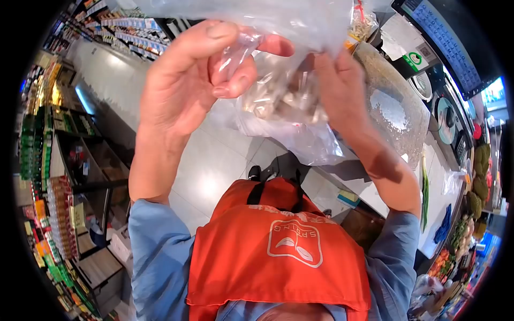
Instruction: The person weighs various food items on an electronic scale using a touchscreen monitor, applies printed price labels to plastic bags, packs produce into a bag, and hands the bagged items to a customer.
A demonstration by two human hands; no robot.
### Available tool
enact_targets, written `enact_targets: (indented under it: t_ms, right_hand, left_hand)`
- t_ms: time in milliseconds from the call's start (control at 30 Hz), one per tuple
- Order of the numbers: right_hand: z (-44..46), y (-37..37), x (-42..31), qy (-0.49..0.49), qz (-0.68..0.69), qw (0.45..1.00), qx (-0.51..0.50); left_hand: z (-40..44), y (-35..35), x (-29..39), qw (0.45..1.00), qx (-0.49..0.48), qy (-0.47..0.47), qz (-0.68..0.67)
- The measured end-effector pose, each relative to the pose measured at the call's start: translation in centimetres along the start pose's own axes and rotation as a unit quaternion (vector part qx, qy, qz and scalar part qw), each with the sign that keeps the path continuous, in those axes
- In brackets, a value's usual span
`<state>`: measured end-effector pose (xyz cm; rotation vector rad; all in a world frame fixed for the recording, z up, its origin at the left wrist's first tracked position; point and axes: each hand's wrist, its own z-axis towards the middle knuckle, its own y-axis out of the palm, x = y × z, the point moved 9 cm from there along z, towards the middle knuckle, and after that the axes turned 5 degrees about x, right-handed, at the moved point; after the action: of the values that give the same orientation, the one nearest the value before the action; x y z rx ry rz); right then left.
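A clear plastic bag (300, 134) with pale, brownish lumps (278, 93) inside hangs in front of me, over the counter's edge. What the lumps are I cannot tell through the shiny film. My left hand (184, 80) is raised at the bag's left side, its curled fingers holding a fold of the film. On the other side, my right hand (342, 88) pinches the bag's gathered upper part; its fingertips are slightly blurred. More whitish plastic (257, 9) spreads across the top of the view, above both hands.
At my right, a counter holds a worn board (412, 101) with a white patch, a round-dialled device (447, 113) and green stalks (424, 192). A screen (450, 43) stands at upper right. Stocked shelves (59, 214) line the left, beside a tiled floor (206, 168).
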<state>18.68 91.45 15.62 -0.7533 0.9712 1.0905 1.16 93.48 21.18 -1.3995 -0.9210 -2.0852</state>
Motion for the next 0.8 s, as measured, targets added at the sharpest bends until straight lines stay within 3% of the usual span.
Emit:
enact_targets:
  t_ms: [167,200,300,333,433,500,533,567,600,633,700,733,800]
  right_hand:
    - [-0.3,3.9,7.6,0.095,0.058,0.992,0.054]
    - [-0.6,4.5,8.8,0.125,0.061,0.988,0.072]
    - [-1.2,7.6,10.8,0.129,0.073,0.984,0.097]
    - [-1.5,8.6,11.1,0.175,0.075,0.979,0.07]
    - [-1.2,12.5,12.0,0.138,-0.059,0.987,-0.051]
    - [-1.1,14.4,11.4,0.139,-0.028,0.979,-0.145]
    - [-0.4,16.8,11.9,-0.057,-0.107,0.981,-0.153]
    - [-0.7,18.6,12.5,-0.251,-0.191,0.943,-0.109]
    - [-0.4,19.9,14.1,-0.258,-0.132,0.949,-0.123]
    - [0.1,19.5,15.5,0.014,-0.093,0.97,-0.225]
    - [-0.9,23.9,19.2,-0.13,-0.216,0.913,-0.32]
    - [-1.9,25.2,20.1,-0.178,-0.291,0.875,-0.343]
    - [-2.1,22.8,19.5,-0.029,-0.206,0.95,-0.232]
  left_hand:
    - [2.0,-4.1,-3.5,0.997,0.045,-0.058,-0.002]
    - [2.4,-4.1,-3.7,0.994,0.043,-0.074,-0.064]
    - [3.6,-4.3,-3.6,0.999,-0.014,-0.036,0.017]
    - [3.8,-4.9,-4.0,0.998,0.001,-0.05,0.03]
    - [4.0,-6.4,-4.4,0.999,0.005,-0.044,-0.001]
    - [3.7,-7.4,-4.7,0.998,0.026,-0.061,0.022]
    - [3.4,-8.2,-4.6,0.993,0.082,-0.066,0.051]
    - [3.1,-8.3,-4.6,0.996,0.045,-0.066,-0.048]
    - [3.2,-9.9,-5.0,0.993,0.016,-0.095,-0.064]
    - [3.7,-11.1,-5.3,0.994,0.034,-0.088,-0.06]
    - [2.4,-11.5,-4.2,0.985,0.034,-0.115,-0.121]
    - [2.7,-9.4,-3.2,0.981,-0.082,-0.11,-0.136]
    - [2.6,-8.3,-2.6,0.98,-0.084,-0.118,-0.136]
